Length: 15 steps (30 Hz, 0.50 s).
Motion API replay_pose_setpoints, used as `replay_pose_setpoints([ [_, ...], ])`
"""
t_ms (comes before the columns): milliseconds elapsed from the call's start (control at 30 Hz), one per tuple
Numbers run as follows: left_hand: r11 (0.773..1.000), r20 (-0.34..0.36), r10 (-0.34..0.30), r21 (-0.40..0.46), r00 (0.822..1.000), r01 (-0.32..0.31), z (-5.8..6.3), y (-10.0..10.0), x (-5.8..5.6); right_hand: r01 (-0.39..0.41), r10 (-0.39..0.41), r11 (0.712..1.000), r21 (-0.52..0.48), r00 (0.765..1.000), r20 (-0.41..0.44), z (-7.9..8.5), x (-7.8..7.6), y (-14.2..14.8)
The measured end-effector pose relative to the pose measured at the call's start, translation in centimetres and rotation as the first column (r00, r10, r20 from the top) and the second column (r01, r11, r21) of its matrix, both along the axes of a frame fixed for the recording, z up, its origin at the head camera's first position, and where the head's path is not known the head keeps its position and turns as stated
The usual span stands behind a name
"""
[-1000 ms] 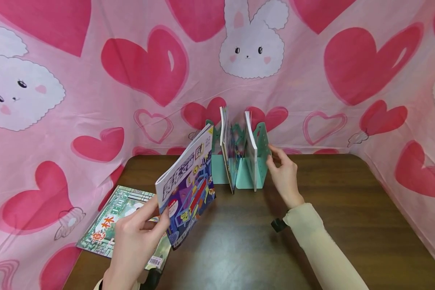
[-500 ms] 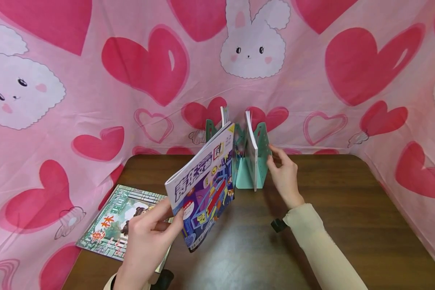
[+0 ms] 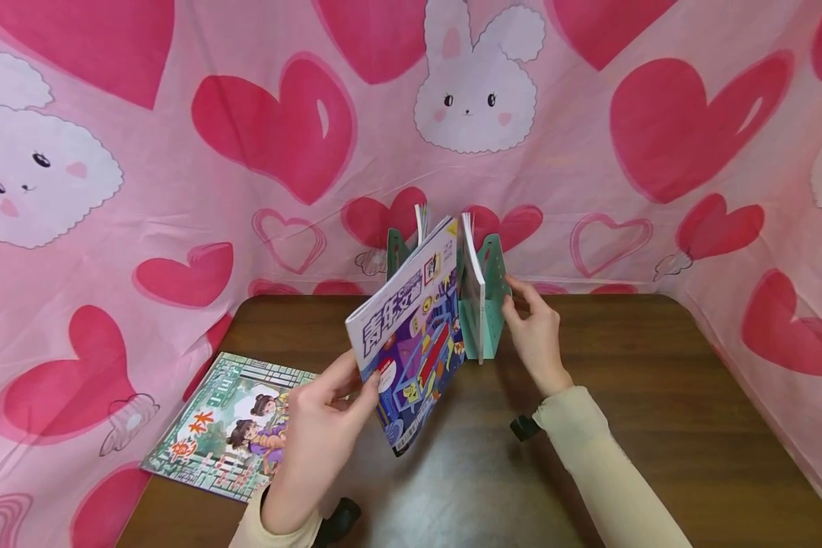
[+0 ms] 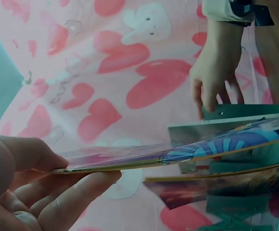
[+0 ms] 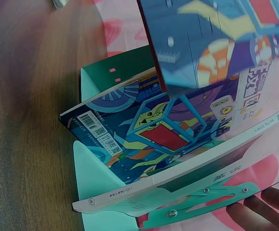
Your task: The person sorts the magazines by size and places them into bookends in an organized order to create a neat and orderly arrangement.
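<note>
My left hand (image 3: 325, 426) pinches a purple-and-blue magazine (image 3: 418, 358) by its near edge, thumb on the cover side. The magazine is tilted in the air, its far end in front of a mint-green bookend rack (image 3: 496, 278). My right hand (image 3: 537, 335) grips the rack's right panel at its edge. A white-spined book (image 3: 476, 281) stands upright beside that panel. In the right wrist view, another magazine with similar purple-blue art (image 5: 98, 122) leans in the rack (image 5: 98, 178), and fingers (image 5: 267, 209) show at the right edge. The held magazine hides the rack's left part from above.
A green illustrated magazine (image 3: 229, 426) lies flat on the left of the brown wooden table (image 3: 630, 396), partly behind my left forearm. A pink cloth with hearts and rabbits (image 3: 466, 175) hangs behind and at both sides.
The held magazine and my left hand have moved right and a little forward, toward the rack, covering its left section. My right hand has stayed at the right panel.
</note>
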<state>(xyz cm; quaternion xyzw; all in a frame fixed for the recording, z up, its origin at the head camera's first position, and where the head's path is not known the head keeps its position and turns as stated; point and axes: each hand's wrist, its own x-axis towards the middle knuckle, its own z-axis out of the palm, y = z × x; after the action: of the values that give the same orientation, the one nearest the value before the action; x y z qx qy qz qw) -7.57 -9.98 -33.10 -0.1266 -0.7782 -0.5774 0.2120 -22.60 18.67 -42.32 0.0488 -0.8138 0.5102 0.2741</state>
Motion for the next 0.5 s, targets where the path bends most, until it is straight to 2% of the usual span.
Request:
replay_pose_setpoints([
  [200, 1.0, -0.012, -0.003, -0.004, 1.0, 0.003, -0.8, 1.4, -1.1, -0.006, 0.006, 1.0, -0.004, 1.0, 0.004, -0.1, 0.0, 0.0],
  [367, 0.998, -0.036, 0.024, -0.05, 0.999, -0.026, -1.5, 2.6, -2.6, -0.005, 0.005, 1.0, -0.006, 1.0, 0.003, 0.0, 0.1, 0.0],
  [500, 0.999, -0.052, 0.022, -0.044, 0.998, -0.025, -2.1, 3.7, -3.8, -0.007, 0.007, 1.0, -0.012, 1.0, 0.001, 0.2, 0.2, -0.1],
])
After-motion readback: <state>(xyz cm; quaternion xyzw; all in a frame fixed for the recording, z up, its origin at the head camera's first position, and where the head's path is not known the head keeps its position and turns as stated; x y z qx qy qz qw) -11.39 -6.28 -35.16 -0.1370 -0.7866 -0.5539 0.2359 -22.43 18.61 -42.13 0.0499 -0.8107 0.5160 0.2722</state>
